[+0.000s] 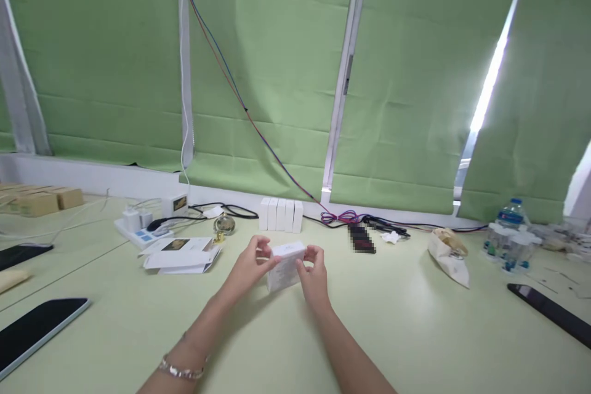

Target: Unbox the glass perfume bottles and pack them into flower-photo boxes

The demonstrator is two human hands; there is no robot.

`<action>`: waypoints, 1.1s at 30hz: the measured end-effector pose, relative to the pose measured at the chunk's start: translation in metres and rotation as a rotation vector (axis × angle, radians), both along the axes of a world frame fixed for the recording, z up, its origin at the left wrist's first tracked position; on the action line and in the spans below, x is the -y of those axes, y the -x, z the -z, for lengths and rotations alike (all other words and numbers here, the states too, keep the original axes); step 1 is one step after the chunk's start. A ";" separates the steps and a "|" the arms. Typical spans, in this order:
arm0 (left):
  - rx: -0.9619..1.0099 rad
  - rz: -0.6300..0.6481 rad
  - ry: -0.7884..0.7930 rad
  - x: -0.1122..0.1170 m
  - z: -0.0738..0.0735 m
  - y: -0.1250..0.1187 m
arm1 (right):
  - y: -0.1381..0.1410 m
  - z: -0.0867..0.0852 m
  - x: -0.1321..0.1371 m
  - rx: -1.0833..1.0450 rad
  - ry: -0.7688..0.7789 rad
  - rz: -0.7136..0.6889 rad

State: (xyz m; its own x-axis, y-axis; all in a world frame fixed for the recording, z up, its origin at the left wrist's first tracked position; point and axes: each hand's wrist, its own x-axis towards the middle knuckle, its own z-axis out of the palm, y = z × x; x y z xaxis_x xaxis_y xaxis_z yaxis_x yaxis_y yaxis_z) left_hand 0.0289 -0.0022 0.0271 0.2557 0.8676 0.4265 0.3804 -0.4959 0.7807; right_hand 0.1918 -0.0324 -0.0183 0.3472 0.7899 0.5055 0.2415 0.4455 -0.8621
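A small white box (284, 272) stands upright on the pale table in front of me, its printed side facing me. My left hand (252, 265) grips its left side, with the thumb across the upper front edge. On the right side my right hand (314, 272) holds the box the same way, thumb on the front and fingers behind. Beyond it stands a row of several similar white boxes (281, 214), side by side near the wall. What the fingertips do behind the held box is hidden.
Flattened white cartons (182, 255), a power strip (141, 234) and a phone (39, 329) lie to the left. On the right are a cloth pouch (447, 255), a water bottle (511, 214), clear cups (510, 246) and a dark phone (551, 311). Cables (341, 217) run along the wall.
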 end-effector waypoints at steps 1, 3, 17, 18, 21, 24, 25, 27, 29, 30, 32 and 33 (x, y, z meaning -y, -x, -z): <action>0.044 -0.021 0.008 -0.002 0.006 -0.002 | -0.004 0.000 -0.003 -0.004 -0.003 0.000; 0.076 -0.049 -0.012 -0.004 0.016 -0.005 | -0.009 0.000 -0.007 0.010 -0.017 -0.012; 0.182 -0.028 -0.086 0.003 0.031 -0.003 | -0.011 0.008 -0.002 -0.012 -0.025 -0.254; 0.184 -0.029 -0.075 0.002 0.031 -0.002 | -0.009 0.008 -0.001 -0.005 -0.021 -0.277; 0.126 -0.008 -0.142 0.001 0.032 0.001 | -0.004 0.008 0.003 0.043 -0.003 -0.350; 0.050 0.068 -0.239 0.004 0.032 0.000 | -0.001 0.003 0.007 0.100 -0.004 -0.407; 0.046 0.092 -0.243 0.005 0.031 -0.001 | -0.001 0.000 0.009 0.117 0.002 -0.425; 0.061 0.129 -0.222 0.008 0.028 -0.003 | -0.003 -0.006 0.012 0.167 0.037 -0.467; 0.069 0.144 -0.193 0.011 0.025 -0.004 | -0.008 -0.013 0.014 0.235 0.079 -0.505; 0.065 0.150 -0.186 0.012 0.024 -0.004 | -0.010 -0.016 0.015 0.263 0.087 -0.515; 0.055 0.153 -0.195 0.013 0.022 -0.004 | -0.014 -0.021 0.016 0.288 0.073 -0.516; 0.060 0.151 -0.204 0.012 0.022 -0.004 | -0.016 -0.023 0.017 0.285 0.061 -0.509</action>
